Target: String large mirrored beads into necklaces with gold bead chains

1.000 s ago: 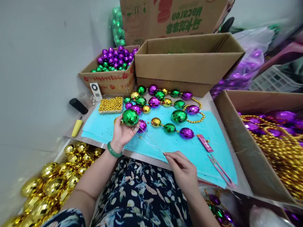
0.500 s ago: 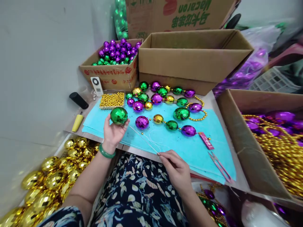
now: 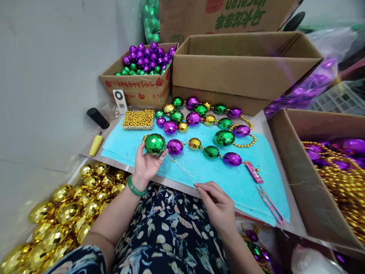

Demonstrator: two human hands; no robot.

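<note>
Needle point(image 3: 180, 168) pinched between the right hand's point(image 3: 218, 203) thumb and fingers now has its tip at the near right end of the green bead point(image 3: 154, 144), where a gap showed in the previous frame. The left hand point(image 3: 145, 167) cups that bead in curled fingers above the surface point(image 3: 205, 175); it has moved rightward, bringing the bead just beside a purple bead point(image 3: 175, 147).

Beyond the left hand, a clear tray point(image 3: 138, 128) holds small gold beads, and behind it a small carton point(image 3: 135, 86) is heaped with purple and green balls. A larger carton point(image 3: 245, 78) stands beyond both hands (its contents cannot be made out). Right of the right hand, another carton point(image 3: 296, 175) holds gold bead strands and purple beads.

Farthest from the hands, an upright carton point(image 3: 188, 17) bears upside-down green lettering, Chinese characters and apparently "Macaron" (cut by the top edge). Red print on the small carton is too small to read.
</note>
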